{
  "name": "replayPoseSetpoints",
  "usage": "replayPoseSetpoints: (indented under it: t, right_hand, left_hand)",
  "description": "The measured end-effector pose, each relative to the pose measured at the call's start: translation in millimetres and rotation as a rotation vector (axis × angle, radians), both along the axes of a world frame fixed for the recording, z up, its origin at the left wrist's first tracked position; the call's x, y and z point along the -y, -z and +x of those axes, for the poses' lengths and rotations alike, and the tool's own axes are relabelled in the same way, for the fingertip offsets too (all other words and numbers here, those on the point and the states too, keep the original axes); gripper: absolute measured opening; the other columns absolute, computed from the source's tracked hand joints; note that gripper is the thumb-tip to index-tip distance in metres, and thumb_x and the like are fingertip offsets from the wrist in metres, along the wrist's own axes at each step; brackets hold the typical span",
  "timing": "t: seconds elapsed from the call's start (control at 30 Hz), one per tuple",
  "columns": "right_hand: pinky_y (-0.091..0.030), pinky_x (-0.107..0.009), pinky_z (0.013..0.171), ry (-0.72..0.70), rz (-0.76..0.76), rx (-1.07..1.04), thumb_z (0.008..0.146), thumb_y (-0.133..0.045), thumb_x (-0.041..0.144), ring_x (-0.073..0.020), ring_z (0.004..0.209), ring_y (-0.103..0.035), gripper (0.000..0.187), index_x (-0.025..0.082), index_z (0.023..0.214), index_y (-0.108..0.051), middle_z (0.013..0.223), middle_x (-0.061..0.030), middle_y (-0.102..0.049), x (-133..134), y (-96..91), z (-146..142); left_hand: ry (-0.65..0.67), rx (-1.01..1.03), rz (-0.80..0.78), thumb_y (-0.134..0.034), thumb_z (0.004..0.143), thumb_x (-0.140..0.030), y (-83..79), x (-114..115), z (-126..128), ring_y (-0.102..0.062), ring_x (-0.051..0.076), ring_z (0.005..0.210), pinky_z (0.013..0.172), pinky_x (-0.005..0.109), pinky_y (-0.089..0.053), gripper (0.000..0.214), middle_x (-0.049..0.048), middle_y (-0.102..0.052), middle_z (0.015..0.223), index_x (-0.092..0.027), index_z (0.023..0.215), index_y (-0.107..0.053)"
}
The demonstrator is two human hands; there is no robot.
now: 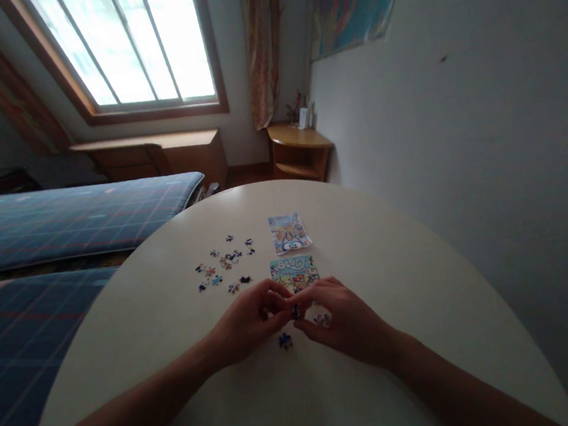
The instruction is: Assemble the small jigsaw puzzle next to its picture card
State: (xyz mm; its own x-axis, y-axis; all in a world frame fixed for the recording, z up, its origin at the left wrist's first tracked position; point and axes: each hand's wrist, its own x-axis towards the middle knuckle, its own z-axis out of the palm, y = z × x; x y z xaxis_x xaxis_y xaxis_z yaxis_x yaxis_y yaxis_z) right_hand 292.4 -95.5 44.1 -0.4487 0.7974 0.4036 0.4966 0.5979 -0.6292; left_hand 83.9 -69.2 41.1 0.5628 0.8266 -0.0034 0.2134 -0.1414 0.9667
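My left hand (251, 320) and my right hand (349, 317) meet over the near middle of the table, fingertips pinched around a small dark jigsaw puzzle piece (295, 312). Under and behind my fingers lies a colourful puzzle picture (294, 269), its near part hidden by my hands. Below the fingertips rests a loose blue puzzle piece (285, 341). Another pale piece (321, 320) shows inside the curl of my right hand, apparently on the table. Several scattered puzzle pieces (226, 262) lie to the left, beyond my left hand.
A printed picture sheet (288, 233) lies behind the puzzle picture on the round white table (383, 250). Plaid-covered beds (64, 221) stand to the left, a white wall (499, 152) to the right. A corner shelf (299, 136) and a window (132, 47) are at the back.
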Motion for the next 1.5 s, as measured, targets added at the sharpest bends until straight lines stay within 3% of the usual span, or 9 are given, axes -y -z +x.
replayPoseSetpoints:
  t: [0.27, 0.5, 0.7, 0.87, 1.0, 1.1, 1.27, 1.5]
  right_hand:
    - [-0.046, -0.037, 0.089, -0.082, -0.005, 0.053, 0.086, -0.061, 0.014, -0.0193, 0.094, -0.065, 0.036, 0.025, 0.119, -0.067, 0.101, -0.0052, -0.073, -0.2, -0.5, 3.9]
    - [-0.045, -0.034, 0.086, -0.149, -0.031, 0.106, 0.091, -0.057, 0.013, -0.0173, 0.089, -0.065, 0.035, 0.025, 0.123, -0.066, 0.099, -0.0046, -0.073, -2.7, -0.9, 5.8]
    - [-0.039, -0.034, 0.089, -0.195, -0.014, 0.252, 0.097, -0.053, 0.017, -0.0162, 0.089, -0.063, 0.028, 0.025, 0.118, -0.069, 0.092, -0.0034, -0.073, -2.6, -0.9, 5.4]
    - [-0.035, -0.037, 0.094, -0.251, 0.008, 0.353, 0.096, -0.053, 0.017, -0.0183, 0.097, -0.059, 0.029, 0.029, 0.116, -0.07, 0.101, -0.0038, -0.071, 0.3, -3.8, 7.4]
    - [-0.034, -0.038, 0.097, -0.243, 0.023, 0.371, 0.091, -0.056, 0.013, -0.0186, 0.101, -0.058, 0.034, 0.029, 0.118, -0.068, 0.104, -0.0037, -0.069, 1.1, -3.7, 9.3]
    - [-0.035, -0.037, 0.096, -0.192, 0.018, 0.371, 0.088, -0.066, 0.023, -0.0203, 0.102, -0.059, 0.026, 0.026, 0.114, -0.069, 0.104, -0.0047, -0.069, 1.4, -2.9, 8.5]
    - [-0.034, -0.036, 0.095, -0.199, 0.034, 0.39, 0.089, -0.067, 0.025, -0.0187, 0.099, -0.059, 0.015, 0.029, 0.103, -0.072, 0.099, -0.0019, -0.069, 0.7, -0.5, 6.9]
    - [-0.033, -0.036, 0.095, -0.264, 0.013, 0.36, 0.086, -0.061, 0.011, -0.0166, 0.094, -0.061, 0.022, 0.028, 0.095, -0.072, 0.094, 0.0011, -0.072, 1.0, -7.9, 11.5]
  left_hand:
    - [0.012, -0.029, 0.001, -0.067, 0.083, -0.028, -1.9, -2.2, -2.5, -0.066, 0.015, 0.074, 0.064, 0.025, -0.046, 0.021, 0.0048, -0.073, 0.083, -0.015, 0.098, -0.06]
    - [0.048, -0.062, 0.03, -0.066, 0.083, -0.026, 0.3, -4.0, -4.8, -0.064, 0.014, 0.073, 0.064, 0.024, -0.046, 0.023, 0.004, -0.072, 0.083, -0.015, 0.102, -0.059]
    - [0.134, -0.272, 0.103, -0.063, 0.084, -0.025, -11.7, -5.0, -16.2, -0.061, 0.013, 0.07, 0.062, 0.023, -0.044, 0.018, 0.0029, -0.07, 0.082, -0.016, 0.099, -0.065]
    - [0.124, -0.483, 0.23, -0.064, 0.085, -0.032, -24.0, -5.0, -25.7, -0.06, 0.014, 0.07, 0.063, 0.024, -0.044, 0.015, 0.001, -0.069, 0.079, -0.019, 0.092, -0.068]
    - [0.148, -0.618, 0.324, -0.067, 0.081, -0.032, -26.7, 3.5, -19.4, -0.06, 0.015, 0.067, 0.06, 0.024, -0.04, 0.015, -0.0005, -0.069, 0.075, -0.022, 0.091, -0.07]
    - [0.143, -0.713, 0.362, -0.068, 0.078, -0.029, -26.3, 8.5, -13.2, -0.06, 0.016, 0.066, 0.058, 0.024, -0.037, 0.015, 0.0002, -0.071, 0.076, -0.022, 0.09, -0.071]
    - [0.155, -0.708, 0.402, -0.064, 0.08, -0.031, -23.4, 8.2, -12.0, -0.059, 0.015, 0.063, 0.057, 0.024, -0.036, 0.017, 0.0007, -0.071, 0.076, -0.023, 0.092, -0.072]
    - [0.148, -0.744, 0.455, -0.059, 0.081, -0.022, -19.2, 6.0, -11.0, -0.058, 0.015, 0.065, 0.059, 0.024, -0.036, 0.012, 0.002, -0.07, 0.078, -0.021, 0.081, -0.071]
